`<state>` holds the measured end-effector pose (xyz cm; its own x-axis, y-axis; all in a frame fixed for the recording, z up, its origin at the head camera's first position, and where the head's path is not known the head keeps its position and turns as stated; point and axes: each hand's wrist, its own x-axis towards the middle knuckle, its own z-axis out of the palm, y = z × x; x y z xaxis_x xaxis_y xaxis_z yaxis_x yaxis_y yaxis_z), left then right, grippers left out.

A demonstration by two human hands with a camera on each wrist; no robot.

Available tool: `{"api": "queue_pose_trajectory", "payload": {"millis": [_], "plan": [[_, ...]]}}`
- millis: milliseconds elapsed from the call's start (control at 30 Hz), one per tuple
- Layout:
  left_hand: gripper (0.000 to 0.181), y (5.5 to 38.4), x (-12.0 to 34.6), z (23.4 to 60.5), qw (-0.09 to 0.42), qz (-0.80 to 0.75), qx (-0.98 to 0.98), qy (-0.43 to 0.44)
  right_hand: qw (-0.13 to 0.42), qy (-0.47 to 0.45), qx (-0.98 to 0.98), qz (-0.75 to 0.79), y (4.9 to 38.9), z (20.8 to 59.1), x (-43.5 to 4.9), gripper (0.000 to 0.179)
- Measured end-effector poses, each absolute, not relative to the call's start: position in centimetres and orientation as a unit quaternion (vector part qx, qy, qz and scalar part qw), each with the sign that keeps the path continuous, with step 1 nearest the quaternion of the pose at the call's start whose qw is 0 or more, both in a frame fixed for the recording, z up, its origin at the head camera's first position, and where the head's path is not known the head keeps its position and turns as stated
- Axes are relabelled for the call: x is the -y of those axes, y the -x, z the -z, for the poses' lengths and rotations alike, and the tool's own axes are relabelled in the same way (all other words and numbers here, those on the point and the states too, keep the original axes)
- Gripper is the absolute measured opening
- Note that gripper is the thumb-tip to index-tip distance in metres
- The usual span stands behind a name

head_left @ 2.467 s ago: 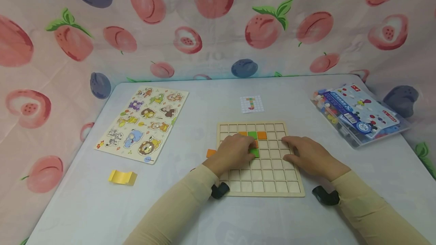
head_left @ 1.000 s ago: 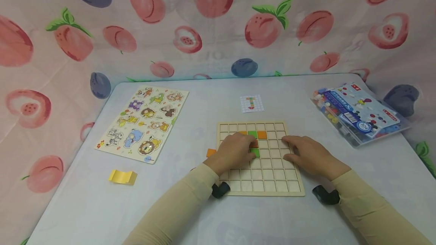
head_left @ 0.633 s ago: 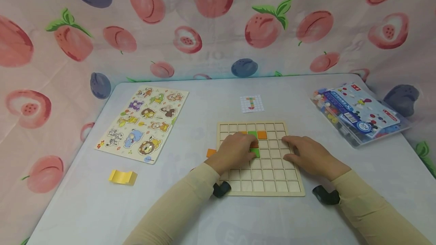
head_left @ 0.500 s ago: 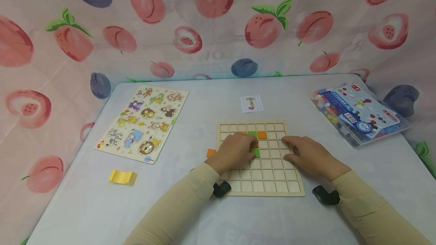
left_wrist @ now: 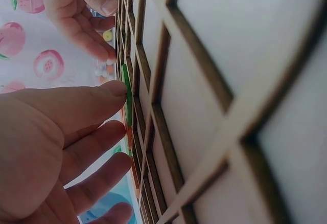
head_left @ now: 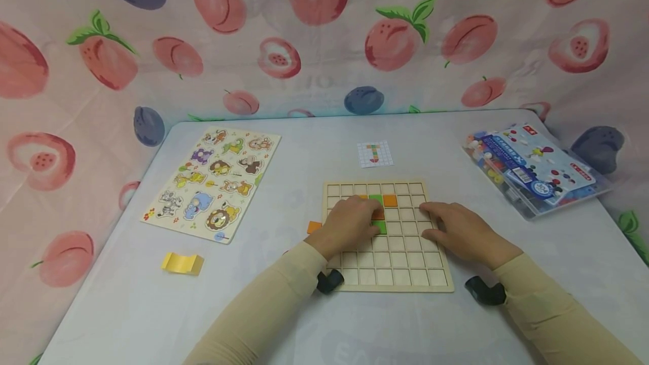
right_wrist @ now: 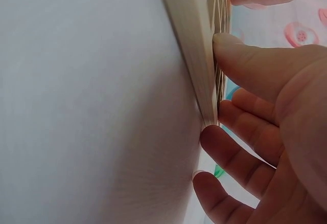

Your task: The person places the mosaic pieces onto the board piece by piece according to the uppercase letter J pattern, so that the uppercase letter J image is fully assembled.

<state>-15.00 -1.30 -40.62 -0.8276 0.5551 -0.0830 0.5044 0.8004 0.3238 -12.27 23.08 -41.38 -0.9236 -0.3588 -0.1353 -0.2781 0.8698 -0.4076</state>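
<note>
A wooden grid board [head_left: 400, 289] lies flat on the table. My left hand [head_left: 350, 224] reaches over its left half. The thumb rests on a green tile [head_left: 379, 227], and the other fingertips touch the tiles beyond it, among them an orange tile [head_left: 380, 214] partly under the fingers. Further up the board sit another green tile [head_left: 376, 198] and an orange tile [head_left: 390, 201], with one more orange tile mostly hidden. At the right edge is my right hand [head_left: 461, 232]. In the right wrist view its thumb [right_wrist: 245, 60] touches the rim, with loosely bent fingers along the edge.
A loose orange tile [head_left: 314, 227] lies left of the board. Behind it is a small pattern card [head_left: 375, 154]. An animal puzzle board [head_left: 210, 185] and a yellow curved block [head_left: 182, 264] lie at left. A clear plastic box [head_left: 537, 170] stands at back right.
</note>
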Motion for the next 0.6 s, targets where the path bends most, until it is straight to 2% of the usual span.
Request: {"api": "queue_pose_trajectory", "payload": {"millis": [600], "plan": [[0.031, 15.2, 3.5, 40.2, 0.086, -0.164, -0.946, -0.267, 0.106, 0.163, -0.962, 0.193, 12.3, 41.4, -23.1, 0.057]]}}
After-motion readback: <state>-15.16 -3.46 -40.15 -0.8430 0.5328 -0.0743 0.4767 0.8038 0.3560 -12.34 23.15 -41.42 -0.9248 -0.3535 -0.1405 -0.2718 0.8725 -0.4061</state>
